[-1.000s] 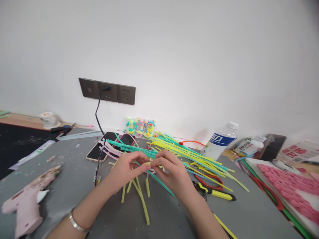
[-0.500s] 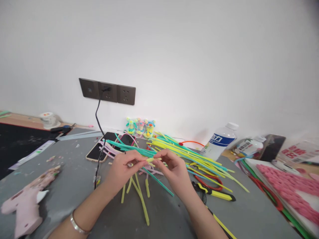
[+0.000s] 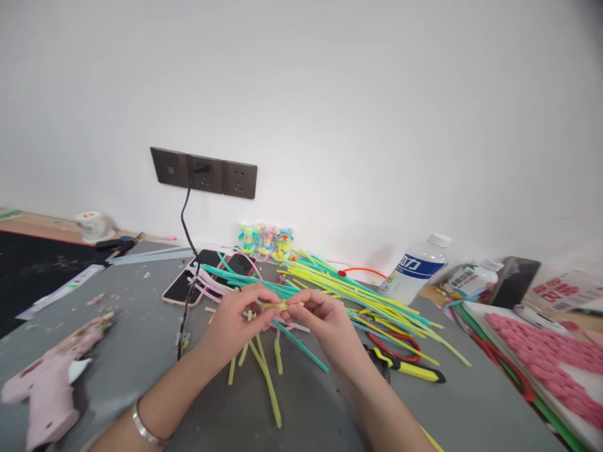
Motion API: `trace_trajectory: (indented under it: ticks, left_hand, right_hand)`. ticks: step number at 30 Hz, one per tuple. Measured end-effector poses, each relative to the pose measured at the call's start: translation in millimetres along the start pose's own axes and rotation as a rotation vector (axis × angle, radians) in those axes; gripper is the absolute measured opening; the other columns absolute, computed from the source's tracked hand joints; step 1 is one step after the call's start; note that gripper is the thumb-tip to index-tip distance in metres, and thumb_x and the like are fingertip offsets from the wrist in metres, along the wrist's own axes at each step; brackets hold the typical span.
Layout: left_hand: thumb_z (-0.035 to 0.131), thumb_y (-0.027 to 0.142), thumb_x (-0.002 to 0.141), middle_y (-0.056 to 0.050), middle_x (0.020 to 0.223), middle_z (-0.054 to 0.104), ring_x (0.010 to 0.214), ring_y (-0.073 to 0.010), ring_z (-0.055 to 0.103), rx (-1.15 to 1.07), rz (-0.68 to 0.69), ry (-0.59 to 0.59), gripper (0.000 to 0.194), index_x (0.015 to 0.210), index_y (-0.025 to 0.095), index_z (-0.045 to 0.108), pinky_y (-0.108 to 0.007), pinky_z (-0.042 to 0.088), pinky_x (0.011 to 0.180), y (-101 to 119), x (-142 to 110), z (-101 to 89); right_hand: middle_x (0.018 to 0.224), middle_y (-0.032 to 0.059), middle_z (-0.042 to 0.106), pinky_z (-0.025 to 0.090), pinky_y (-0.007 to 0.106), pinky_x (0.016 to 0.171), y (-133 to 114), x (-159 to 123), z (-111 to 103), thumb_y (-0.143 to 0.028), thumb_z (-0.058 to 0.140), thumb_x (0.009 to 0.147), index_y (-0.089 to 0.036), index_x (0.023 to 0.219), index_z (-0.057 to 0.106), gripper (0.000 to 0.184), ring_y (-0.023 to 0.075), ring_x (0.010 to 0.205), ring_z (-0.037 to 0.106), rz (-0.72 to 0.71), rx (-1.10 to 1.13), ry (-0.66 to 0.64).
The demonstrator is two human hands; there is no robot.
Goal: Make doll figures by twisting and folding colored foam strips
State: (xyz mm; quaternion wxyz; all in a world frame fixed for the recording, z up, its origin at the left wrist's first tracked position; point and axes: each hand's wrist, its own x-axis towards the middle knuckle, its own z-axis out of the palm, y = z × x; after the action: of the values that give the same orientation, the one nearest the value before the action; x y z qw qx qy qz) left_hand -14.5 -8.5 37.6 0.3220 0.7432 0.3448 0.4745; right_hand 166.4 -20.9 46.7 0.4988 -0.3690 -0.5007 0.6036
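Between my two hands is a short piece of yellow pipe cleaner (image 3: pixel 282 306), pinched from both sides over the middle of the table. My left hand (image 3: pixel 240 317) closes thumb and forefinger on its left end, and my right hand (image 3: pixel 323 317) pinches its right end. Several loose yellow-green pipe cleaners (image 3: pixel 267 383) lie below and between the hands. Behind them spreads a bundle of teal pipe cleaners (image 3: pixel 254 280) and yellow pipe cleaners (image 3: pixel 339 289). Some lilac pipe cleaners (image 3: pixel 207 285) lie to the left, partly hidden by my left hand.
A pink glue gun (image 3: pixel 51 383) lies at left. Yellow-handled pliers (image 3: pixel 414 369) rest at right, near a bottle (image 3: pixel 419 270). Small fuzzy figures (image 3: pixel 267 242) stand by the wall. A black cable (image 3: pixel 185 220) hangs across a phone (image 3: pixel 181 285). Pink knitted-looking material (image 3: pixel 537 351) lies far right.
My fingers have shifted slightly around the yellow pipe cleaner, and the right hand has moved a little left. The surrounding things stay where they were.
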Motion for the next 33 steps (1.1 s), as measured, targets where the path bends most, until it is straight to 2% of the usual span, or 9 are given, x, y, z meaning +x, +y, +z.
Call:
trace_trajectory:
  ticks: [3,7,12,16,19,21,26,30,33]
  left_hand:
    - [0.06,0.025,0.088,-0.002,0.074,0.069,0.062,-0.013,0.064,-0.036,-0.03,-0.014,0.012,0.082,0.018,0.067,-0.02,0.047,0.053,2,0,-0.8]
    - [0.061,0.023,0.088,-0.001,0.071,0.067,0.063,-0.0132,0.061,-0.029,0.04,-0.032,0.011,0.08,0.018,0.067,-0.021,0.045,0.056,3,-1,-4.7]
    - [0.061,0.019,0.088,-0.002,0.074,0.066,0.067,-0.0134,0.059,-0.044,0.132,-0.102,0.009,0.082,0.019,0.068,-0.023,0.045,0.063,1,-3,-7.5]
    - [0.06,0.016,0.088,-0.001,0.076,0.066,0.07,-0.0131,0.059,-0.052,0.185,-0.125,0.008,0.086,0.02,0.067,-0.023,0.045,0.066,2,-4,-7.0]
    - [0.058,0.014,0.09,0.0,0.074,0.065,0.068,-0.0124,0.059,0.005,0.221,-0.089,0.01,0.084,0.019,0.065,-0.023,0.045,0.065,2,-4,-6.6]
    - [0.058,0.013,0.09,-0.001,0.073,0.065,0.068,-0.0123,0.058,0.073,0.273,-0.042,0.011,0.084,0.019,0.065,-0.023,0.046,0.065,2,-3,-6.2]
    - [0.058,0.012,0.089,0.0,0.068,0.065,0.064,-0.012,0.06,0.233,0.336,0.064,0.012,0.082,0.019,0.065,-0.021,0.046,0.06,0,-1,-3.3]
    - [0.059,0.01,0.087,-0.001,0.072,0.071,0.065,-0.0116,0.065,0.257,0.313,0.089,0.012,0.083,0.019,0.066,-0.02,0.049,0.059,0,-1,-1.1]
    - [0.061,0.012,0.086,-0.001,0.073,0.074,0.063,-0.012,0.068,0.266,0.281,0.091,0.01,0.083,0.02,0.067,-0.019,0.051,0.058,-1,-2,-0.7]
  right_hand:
    - [0.074,0.0023,0.075,0.057,0.03,0.071,-1,-1,-1,-0.039,0.08,0.074,-0.021,0.079,0.075,0.019,0.0176,0.07,0.07,-0.011,-0.019,-0.031]
    - [0.077,0.0029,0.076,0.056,0.031,0.077,-4,-4,-4,-0.041,0.074,0.08,-0.022,0.085,0.075,0.02,0.0185,0.077,0.071,-0.032,-0.062,-0.089]
    - [0.071,0.0022,0.073,0.056,0.03,0.073,-8,-4,-9,-0.041,0.076,0.078,-0.02,0.081,0.073,0.021,0.017,0.069,0.069,-0.014,-0.063,-0.178]
    - [0.068,-0.0008,0.071,0.053,0.026,0.067,-8,-4,-8,-0.036,0.081,0.074,-0.019,0.08,0.064,0.025,0.0138,0.063,0.067,0.039,0.059,-0.202]
    - [0.066,-0.0034,0.07,0.051,0.023,0.061,-3,-3,-3,-0.035,0.082,0.074,-0.021,0.079,0.054,0.031,0.0118,0.059,0.065,0.021,0.163,-0.154]
    - [0.066,-0.0029,0.07,0.052,0.023,0.061,1,-2,0,-0.037,0.08,0.075,-0.021,0.077,0.052,0.032,0.0116,0.058,0.064,-0.005,0.157,-0.098]
    - [0.064,-0.0021,0.068,0.054,0.027,0.06,11,1,6,-0.042,0.081,0.071,-0.02,0.075,0.058,0.032,0.0137,0.056,0.065,-0.075,0.041,0.089]
    - [0.065,-0.0011,0.067,0.055,0.027,0.059,14,1,10,-0.041,0.083,0.068,-0.019,0.072,0.063,0.03,0.0143,0.055,0.065,-0.148,-0.008,0.216]
    - [0.068,0.001,0.07,0.058,0.03,0.061,15,1,11,-0.04,0.082,0.068,-0.02,0.073,0.066,0.027,0.017,0.057,0.068,-0.171,-0.035,0.259]
